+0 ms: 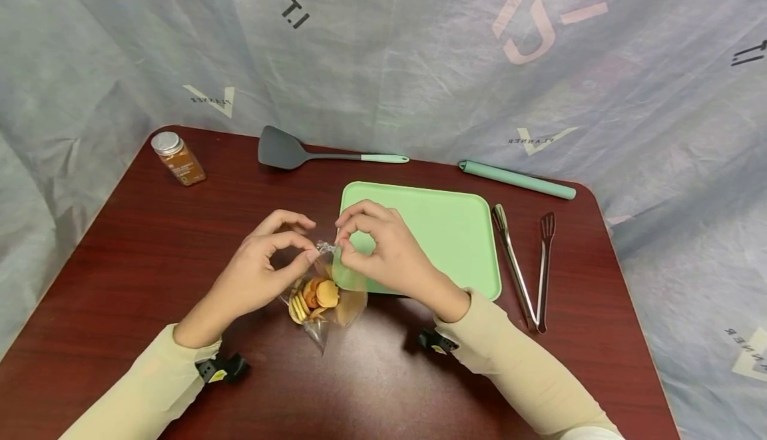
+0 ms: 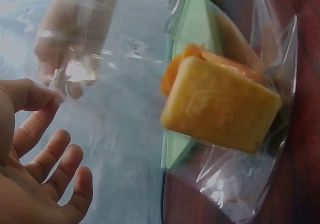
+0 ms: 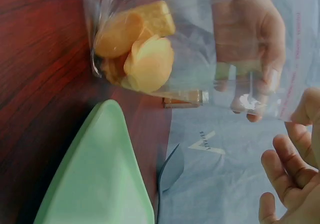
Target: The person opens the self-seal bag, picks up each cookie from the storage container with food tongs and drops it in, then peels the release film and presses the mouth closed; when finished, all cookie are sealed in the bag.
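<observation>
A clear plastic bag (image 1: 350, 307) hangs between the two hands above the front of the table. Thumb and index finger of the left hand (image 1: 254, 263) pinch its top edge, while the other fingers spread loosely. Close beside it, the right hand (image 1: 392, 247) pinches the same edge between thumb and index finger. Inside the bag lie several crackers (image 1: 314, 293), gathered at the bottom. The left wrist view shows a rectangular cracker (image 2: 220, 103) in front, and the right wrist view a round, wavy-edged cracker (image 3: 150, 63). A strip with red print runs along the bag's top.
Behind the bag lies a light green tray (image 1: 443, 227). Metal tongs (image 1: 521, 273) rest to its right, spread apart. Along the back are a grey spatula (image 1: 284, 150) and a green closed stick-shaped utensil (image 1: 518, 180). A spice jar (image 1: 180, 160) stands at back left on the dark red table (image 1: 180, 247).
</observation>
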The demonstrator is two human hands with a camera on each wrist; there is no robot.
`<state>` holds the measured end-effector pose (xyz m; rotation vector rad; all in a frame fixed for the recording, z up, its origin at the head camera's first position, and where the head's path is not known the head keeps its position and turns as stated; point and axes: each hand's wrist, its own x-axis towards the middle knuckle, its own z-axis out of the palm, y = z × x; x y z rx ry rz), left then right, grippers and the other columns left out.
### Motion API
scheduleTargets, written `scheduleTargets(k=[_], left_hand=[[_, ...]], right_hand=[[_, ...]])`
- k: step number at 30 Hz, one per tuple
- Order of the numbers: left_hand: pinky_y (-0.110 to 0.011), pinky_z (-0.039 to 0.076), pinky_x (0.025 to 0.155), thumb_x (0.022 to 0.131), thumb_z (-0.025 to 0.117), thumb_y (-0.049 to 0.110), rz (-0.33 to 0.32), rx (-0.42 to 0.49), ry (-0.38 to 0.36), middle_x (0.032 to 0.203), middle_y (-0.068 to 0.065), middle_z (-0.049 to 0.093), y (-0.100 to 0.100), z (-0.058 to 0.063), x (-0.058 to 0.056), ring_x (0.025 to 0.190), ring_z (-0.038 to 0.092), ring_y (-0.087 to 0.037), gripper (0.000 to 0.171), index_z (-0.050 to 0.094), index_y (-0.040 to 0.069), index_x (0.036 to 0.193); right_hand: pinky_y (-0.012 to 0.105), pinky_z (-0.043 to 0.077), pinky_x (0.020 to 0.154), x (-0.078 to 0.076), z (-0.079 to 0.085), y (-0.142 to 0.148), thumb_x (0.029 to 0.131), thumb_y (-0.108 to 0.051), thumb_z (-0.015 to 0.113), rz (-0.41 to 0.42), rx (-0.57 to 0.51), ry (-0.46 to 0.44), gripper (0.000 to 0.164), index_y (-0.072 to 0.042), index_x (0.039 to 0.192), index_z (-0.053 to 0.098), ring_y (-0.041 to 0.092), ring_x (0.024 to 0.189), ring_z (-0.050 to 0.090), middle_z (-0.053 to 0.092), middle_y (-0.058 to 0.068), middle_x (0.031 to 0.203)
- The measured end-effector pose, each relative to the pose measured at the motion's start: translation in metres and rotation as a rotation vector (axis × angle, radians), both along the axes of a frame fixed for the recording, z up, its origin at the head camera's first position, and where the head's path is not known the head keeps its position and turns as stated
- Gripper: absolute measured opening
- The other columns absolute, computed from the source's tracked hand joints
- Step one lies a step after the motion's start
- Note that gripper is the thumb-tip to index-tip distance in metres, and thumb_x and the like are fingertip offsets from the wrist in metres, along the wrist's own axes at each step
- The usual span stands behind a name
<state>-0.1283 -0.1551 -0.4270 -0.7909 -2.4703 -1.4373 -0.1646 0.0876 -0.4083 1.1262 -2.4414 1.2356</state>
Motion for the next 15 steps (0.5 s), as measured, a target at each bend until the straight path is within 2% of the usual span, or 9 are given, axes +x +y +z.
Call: scheduleTargets(k=[6,8,12,15], left_hand=[[-0.025,0.038,0.098,0.095,0.074,0.012,0.043,0.046,-0.032,0.124,-0.003,0.060,-0.012,0.000,0.001,0.120,0.054,-0.018,0.003,0.077,0.012,0.094],[-0.024,0.037,0.098,0.095,0.074,0.011,0.053,0.051,-0.037,0.124,-0.003,0.060,-0.016,0.001,0.002,0.121,0.053,-0.018,0.003,0.077,0.011,0.094],[-0.023,0.038,0.095,0.094,0.073,0.004,0.075,0.060,-0.033,0.124,-0.003,0.060,-0.023,0.000,0.000,0.120,0.053,-0.018,0.007,0.076,0.010,0.095],[-0.022,0.041,0.090,0.094,0.073,0.002,0.096,0.069,-0.040,0.124,-0.004,0.061,-0.029,-0.002,-0.004,0.113,0.055,-0.016,0.009,0.076,0.010,0.096]], right_hand=[[0.037,0.045,0.092,0.003,0.000,0.010,0.085,-0.006,0.064,0.005,-0.114,-0.110,0.014,-0.019,0.086,0.069,0.011,0.103,0.058,0.065,-0.002,0.109],[0.037,0.046,0.091,0.006,0.000,0.016,0.085,-0.005,0.064,0.001,-0.135,-0.134,0.014,-0.018,0.086,0.069,0.012,0.103,0.059,0.064,-0.004,0.109],[0.038,0.046,0.093,0.014,-0.001,0.030,0.085,-0.003,0.066,-0.005,-0.159,-0.167,0.014,-0.017,0.087,0.069,0.014,0.105,0.060,0.063,-0.008,0.110],[0.038,0.046,0.093,0.021,-0.001,0.042,0.086,0.000,0.066,0.013,-0.180,-0.176,0.018,-0.018,0.088,0.069,0.017,0.105,0.060,0.064,-0.002,0.110]])
